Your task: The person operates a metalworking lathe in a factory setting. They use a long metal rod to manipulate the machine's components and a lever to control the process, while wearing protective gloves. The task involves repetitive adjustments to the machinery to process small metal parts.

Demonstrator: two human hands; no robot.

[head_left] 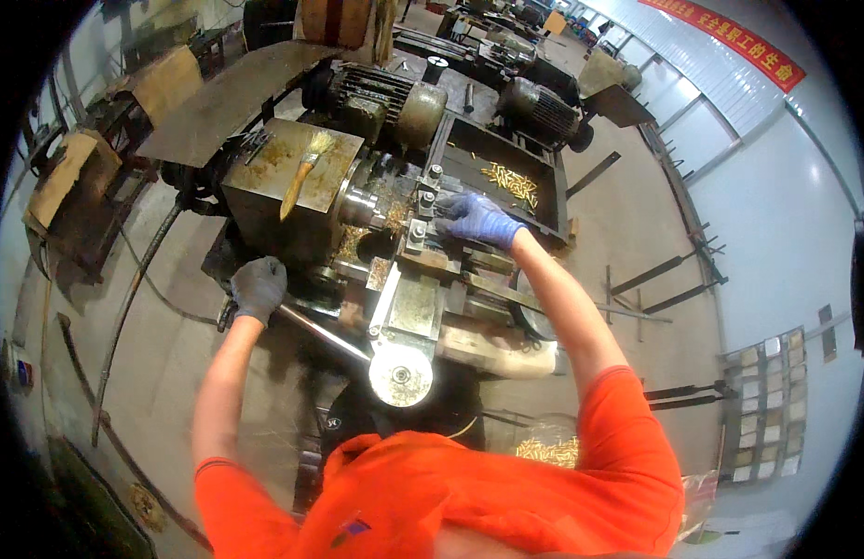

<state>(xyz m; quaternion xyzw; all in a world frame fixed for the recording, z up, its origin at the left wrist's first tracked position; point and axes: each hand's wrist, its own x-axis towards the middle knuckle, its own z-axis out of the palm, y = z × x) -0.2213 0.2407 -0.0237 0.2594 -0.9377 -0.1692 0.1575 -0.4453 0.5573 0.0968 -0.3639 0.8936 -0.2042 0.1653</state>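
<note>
My left hand (258, 287), in a grey glove, is closed in a fist at the upper end of a long metal lever (325, 333). That lever slopes to a round pale metal hub (401, 375) at the front of a small lathe. My right hand (481, 220), in a blue-purple glove with greyish fingertips, reaches across to the tool holder (419, 233) and its bolts. Its fingers are stretched out over the holder; small parts under them cannot be made out. Left of the tool holder is the lathe's round chuck (359, 207), with brass chips around it.
A wooden-handled brush (302, 177) lies on the headstock (264, 163). Behind my right hand, a dark metal tray (555, 186) holds small brass pieces (513, 183). More brass pieces (548, 452) lie low by my right sleeve. Motors (376, 98), metal bars and another machine stand beyond.
</note>
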